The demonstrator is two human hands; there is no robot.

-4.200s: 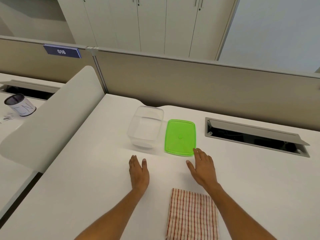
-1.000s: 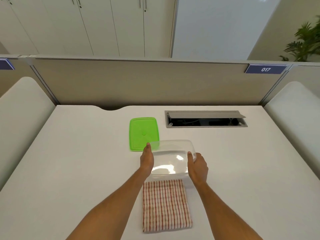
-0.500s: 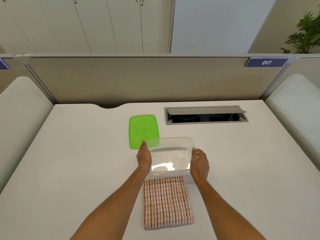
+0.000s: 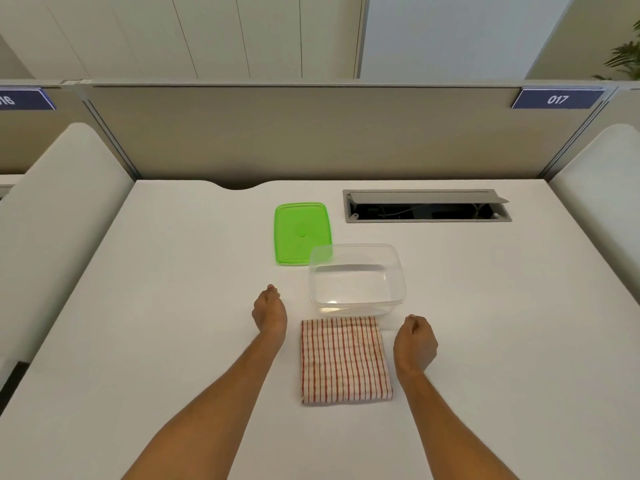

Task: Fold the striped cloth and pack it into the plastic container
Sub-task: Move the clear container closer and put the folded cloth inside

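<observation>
The folded red-and-white striped cloth lies flat on the white desk near me. Just beyond it stands the clear plastic container, empty and without a lid, its near wall almost touching the cloth's far edge. The green lid lies flat behind the container's left corner. My left hand is on the desk left of the cloth, fingers curled, holding nothing. My right hand is to the right of the cloth, also curled and empty. Neither hand touches the cloth or the container.
A grey cable slot with its flap raised is set into the desk at the back right. A beige partition closes off the far edge. White rounded dividers stand on both sides.
Both hands have let go of the container's sides and drawn back towards me, curling up beside the cloth. The container stays where they set it, in front of the cloth.
</observation>
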